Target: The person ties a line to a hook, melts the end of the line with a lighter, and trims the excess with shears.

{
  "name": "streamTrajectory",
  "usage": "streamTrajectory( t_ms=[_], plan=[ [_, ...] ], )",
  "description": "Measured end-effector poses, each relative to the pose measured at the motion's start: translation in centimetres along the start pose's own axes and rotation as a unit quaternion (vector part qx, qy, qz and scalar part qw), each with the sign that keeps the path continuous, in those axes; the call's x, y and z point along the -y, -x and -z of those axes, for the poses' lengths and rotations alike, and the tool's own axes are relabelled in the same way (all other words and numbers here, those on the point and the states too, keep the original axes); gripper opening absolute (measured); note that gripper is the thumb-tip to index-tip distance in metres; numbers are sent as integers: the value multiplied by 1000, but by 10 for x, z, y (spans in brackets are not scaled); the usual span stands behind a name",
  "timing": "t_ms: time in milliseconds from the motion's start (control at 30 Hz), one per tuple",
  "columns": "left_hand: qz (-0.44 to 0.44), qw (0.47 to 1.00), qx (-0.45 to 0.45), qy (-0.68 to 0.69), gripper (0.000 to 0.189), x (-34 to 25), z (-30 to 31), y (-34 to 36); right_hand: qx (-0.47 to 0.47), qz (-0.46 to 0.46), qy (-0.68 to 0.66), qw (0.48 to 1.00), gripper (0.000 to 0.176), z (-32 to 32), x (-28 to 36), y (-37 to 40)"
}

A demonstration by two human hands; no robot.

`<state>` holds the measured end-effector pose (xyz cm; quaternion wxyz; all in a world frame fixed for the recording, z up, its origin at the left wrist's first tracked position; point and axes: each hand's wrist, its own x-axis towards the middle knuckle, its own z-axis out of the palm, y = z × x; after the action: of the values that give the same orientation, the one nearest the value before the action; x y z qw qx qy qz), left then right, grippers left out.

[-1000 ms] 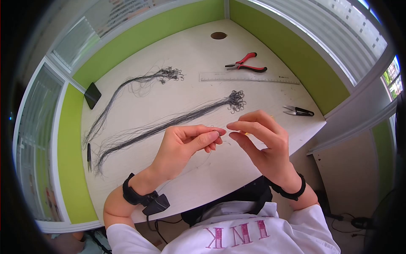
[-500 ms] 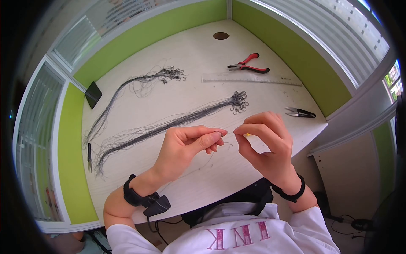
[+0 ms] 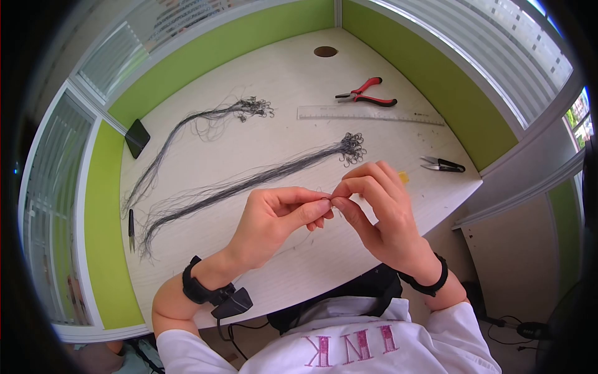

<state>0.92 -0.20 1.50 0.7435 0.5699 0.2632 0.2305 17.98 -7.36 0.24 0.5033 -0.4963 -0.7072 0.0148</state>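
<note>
Pinches a thin line between left hand thumb and fingertips over the white table, with right hand fingertips closed against the same spot, too small to tell on what. Has a fishhook-tipped line bundle just beyond, then black-handled thread snips, a clear ruler, a second fishhook bundle and red-handled pliers.
</note>
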Motion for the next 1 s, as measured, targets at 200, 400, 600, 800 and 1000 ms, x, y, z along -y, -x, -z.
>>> streamTrajectory(
  t_ms=[200, 400, 600, 800, 1000],
  plan=[
    [-5, 1000, -21, -15, 14, -3, -2, 1, 4, -2, 3, 1000, 16, -1, 1, 0],
    [-41, 998, -34, -13, 9, -1, -3, 1, 8, 13, 13, 1000, 18, -1, -2, 1],
    [-54, 996, -72, -23, 9, -6, -1, 1, 56, -37, 117, 991, 24, 30, -17, 4],
    [-47, 995, -88, -23, 9, -4, -2, -1, 168, -55, 247, 953, 26, 46, -40, 26],
    [-65, 994, -85, -19, 15, -1, 2, 0, 68, -175, 17, 982, 16, 35, -26, 25]
  ],
)
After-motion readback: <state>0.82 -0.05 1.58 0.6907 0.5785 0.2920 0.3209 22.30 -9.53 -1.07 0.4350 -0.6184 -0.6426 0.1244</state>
